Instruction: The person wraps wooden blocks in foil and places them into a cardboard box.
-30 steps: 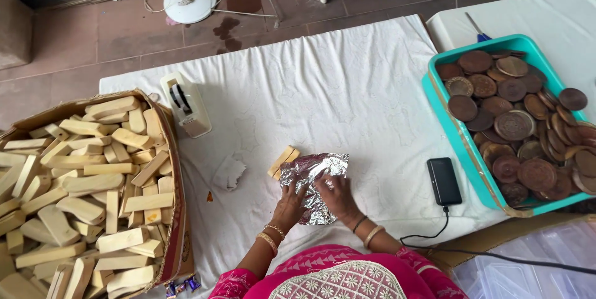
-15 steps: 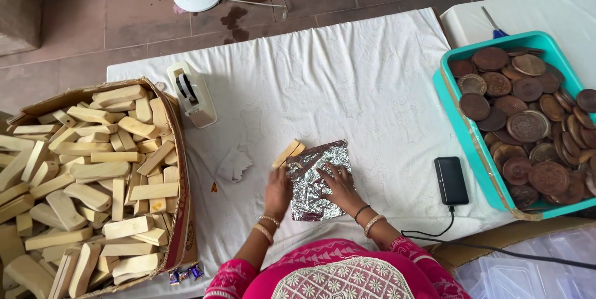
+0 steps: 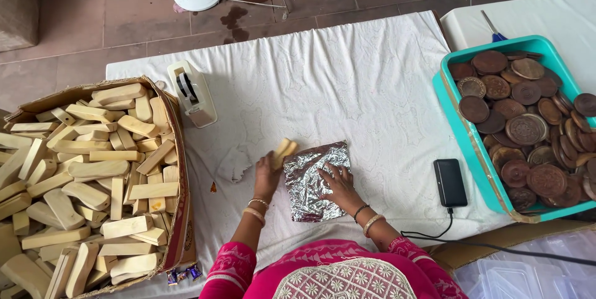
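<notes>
- Foil sheet [image 3: 315,181], crinkled silver, lying flat on white-clothed counter [image 3: 347,88], right in front of the person
- Right hand [image 3: 338,184] spread flat w/ palm down on foil, pinning it, not gripping
- Left hand [image 3: 267,175] clenched around pale wooden block [image 3: 284,149] at foil's left edge
- Cardboard box [image 3: 177,169] full of similar wooden blocks on left
- Teal tray [image 3: 462,131] w/ brown round discs on right, black phone [image 3: 450,182] just beside it
- White tape dispenser [image 3: 194,94] further back
</notes>
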